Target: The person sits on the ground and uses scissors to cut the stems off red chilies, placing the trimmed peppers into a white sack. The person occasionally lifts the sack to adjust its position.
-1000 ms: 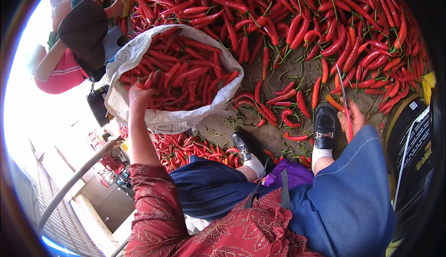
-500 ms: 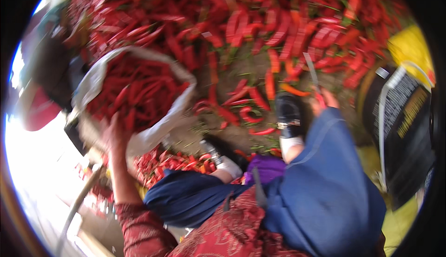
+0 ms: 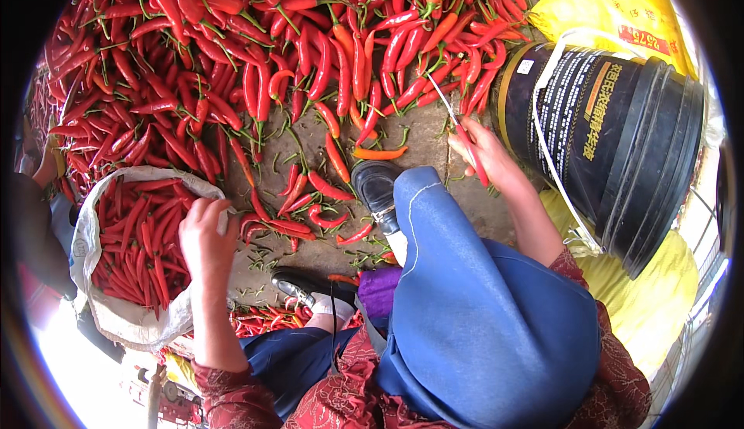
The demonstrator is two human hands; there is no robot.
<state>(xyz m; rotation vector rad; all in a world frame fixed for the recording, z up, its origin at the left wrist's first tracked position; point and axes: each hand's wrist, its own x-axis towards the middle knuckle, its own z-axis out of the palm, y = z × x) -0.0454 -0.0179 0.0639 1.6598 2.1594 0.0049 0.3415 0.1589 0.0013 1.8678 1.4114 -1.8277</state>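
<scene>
My left hand (image 3: 208, 235) is over the right rim of a white woven sack (image 3: 139, 327), fingers curled; anything inside them is hidden. The sack holds red chilli peppers (image 3: 136, 251). My right hand (image 3: 480, 154) grips long scissors with red handles (image 3: 463, 134), their silver blades angled up toward a large heap of chillies (image 3: 186, 57). Loose peppers, one of them orange (image 3: 380, 152), and scattered green stems lie on the bare concrete floor (image 3: 294, 142) between my hands.
A black bucket (image 3: 620, 165) lies tilted at my right, with a yellow sack (image 3: 581, 6) above it and pale yellow material (image 3: 651, 297) below. A person's dark-clothed body (image 3: 43, 227) shows at the left edge. My shoe (image 3: 373, 192) and blue-trousered knee are below the heap.
The view has swung right, bringing bucket and yellow sack further in. My left hand has moved from among the sack's peppers to its right rim. My right hand still holds the scissors.
</scene>
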